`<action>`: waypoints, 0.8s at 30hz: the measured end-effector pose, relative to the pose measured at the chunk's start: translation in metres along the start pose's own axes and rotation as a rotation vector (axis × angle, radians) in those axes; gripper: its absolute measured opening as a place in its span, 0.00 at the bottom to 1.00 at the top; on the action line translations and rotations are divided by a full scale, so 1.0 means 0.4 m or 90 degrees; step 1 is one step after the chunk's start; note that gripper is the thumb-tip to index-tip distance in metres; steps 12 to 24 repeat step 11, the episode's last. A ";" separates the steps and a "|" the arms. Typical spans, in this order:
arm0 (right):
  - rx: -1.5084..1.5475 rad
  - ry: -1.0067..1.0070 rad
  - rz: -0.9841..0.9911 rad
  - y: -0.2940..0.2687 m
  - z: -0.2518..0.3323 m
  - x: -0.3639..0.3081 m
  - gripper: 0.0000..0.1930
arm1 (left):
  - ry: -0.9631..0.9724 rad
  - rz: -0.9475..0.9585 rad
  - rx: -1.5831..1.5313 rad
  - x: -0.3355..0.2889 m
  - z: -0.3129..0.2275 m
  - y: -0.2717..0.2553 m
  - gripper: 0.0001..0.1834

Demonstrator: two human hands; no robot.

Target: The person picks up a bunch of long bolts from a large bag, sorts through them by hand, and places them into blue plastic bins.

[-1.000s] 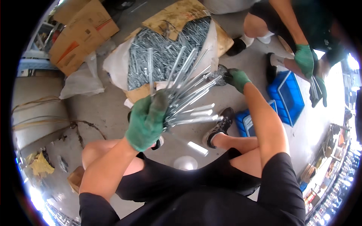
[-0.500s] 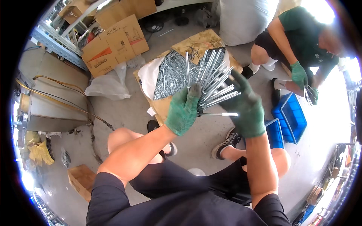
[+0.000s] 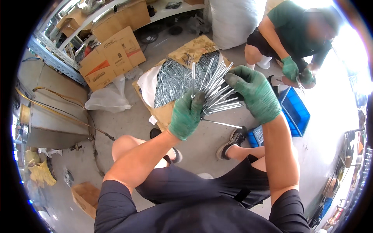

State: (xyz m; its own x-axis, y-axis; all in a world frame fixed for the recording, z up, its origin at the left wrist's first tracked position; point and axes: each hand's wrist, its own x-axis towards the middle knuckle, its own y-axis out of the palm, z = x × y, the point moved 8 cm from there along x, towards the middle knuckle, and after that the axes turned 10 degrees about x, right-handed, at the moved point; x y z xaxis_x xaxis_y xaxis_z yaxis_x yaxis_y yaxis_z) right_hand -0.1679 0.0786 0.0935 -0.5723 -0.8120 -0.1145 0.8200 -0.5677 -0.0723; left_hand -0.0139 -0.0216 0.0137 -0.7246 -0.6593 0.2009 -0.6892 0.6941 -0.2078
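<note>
A fanned bundle of long, shiny metal rods (image 3: 216,87) is gripped near its lower ends by my left hand (image 3: 186,116), in a green glove. One rod stands upright by the thumb; another sticks out low to the right. My right hand (image 3: 254,93), gloved alike, has its fingers curled and its thumb bent in at the upper right ends of the bundle. How many rods it pinches is hidden by the fingers. Beyond the hands, a heap of similar metal rods (image 3: 175,79) lies in an opened cardboard box (image 3: 198,46) on the floor.
At right, blue plastic crates (image 3: 294,112) stand on the floor, one partly behind my right forearm. A co-worker (image 3: 295,39) in green gloves sits far right, holding thin rods. A white sack (image 3: 237,23), cardboard boxes (image 3: 112,56) and a metal cabinet (image 3: 56,112) stand around.
My right hand, blurred with fingers extended before, has curled its fingers in at the rod ends. The low rod now slants downward. The view has shifted, so the surroundings sit further left.
</note>
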 end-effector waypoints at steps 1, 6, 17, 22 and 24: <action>-0.041 0.006 0.022 0.002 0.005 0.003 0.16 | 0.006 -0.002 0.013 -0.002 -0.003 -0.002 0.17; -0.220 0.046 0.180 0.030 0.043 0.028 0.16 | 0.050 -0.006 0.073 -0.002 0.024 -0.006 0.17; -0.287 0.111 0.278 0.083 0.012 0.032 0.18 | 0.038 0.027 0.056 -0.007 0.030 -0.006 0.17; -0.287 0.111 0.278 0.083 0.012 0.032 0.18 | 0.038 0.027 0.056 -0.007 0.030 -0.006 0.17; -0.287 0.111 0.278 0.083 0.012 0.032 0.18 | 0.038 0.027 0.056 -0.007 0.030 -0.006 0.17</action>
